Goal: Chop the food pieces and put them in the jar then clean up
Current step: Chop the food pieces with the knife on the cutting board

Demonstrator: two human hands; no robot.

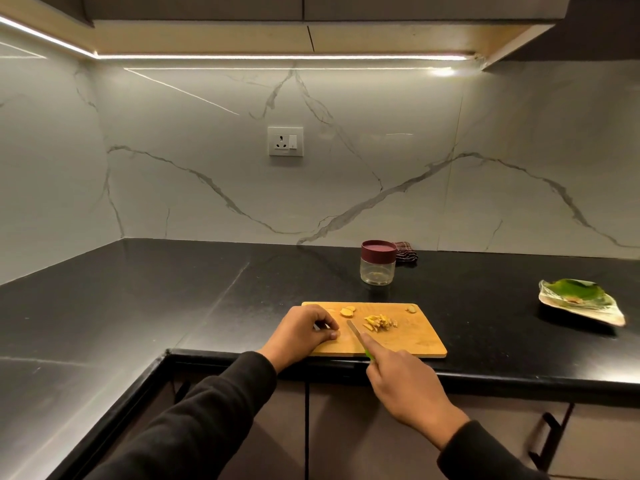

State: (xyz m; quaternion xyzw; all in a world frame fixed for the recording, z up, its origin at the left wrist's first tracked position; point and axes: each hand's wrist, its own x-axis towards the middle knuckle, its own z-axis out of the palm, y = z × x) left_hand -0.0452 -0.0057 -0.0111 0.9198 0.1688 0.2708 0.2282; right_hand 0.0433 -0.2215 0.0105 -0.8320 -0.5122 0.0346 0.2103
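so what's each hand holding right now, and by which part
The right hand holds the knife by its green handle, index finger along the top. The left hand rests curled on the cutting board; whether it pinches anything cannot be told.

Bare black counter (138,289) is lying open to the left of the cutting board (415,337). Behind the board, the lidded jar (378,263) and a folded cloth (407,251) are blocking the way to the wall. A leaf plate (581,301) is sitting well apart on the right.
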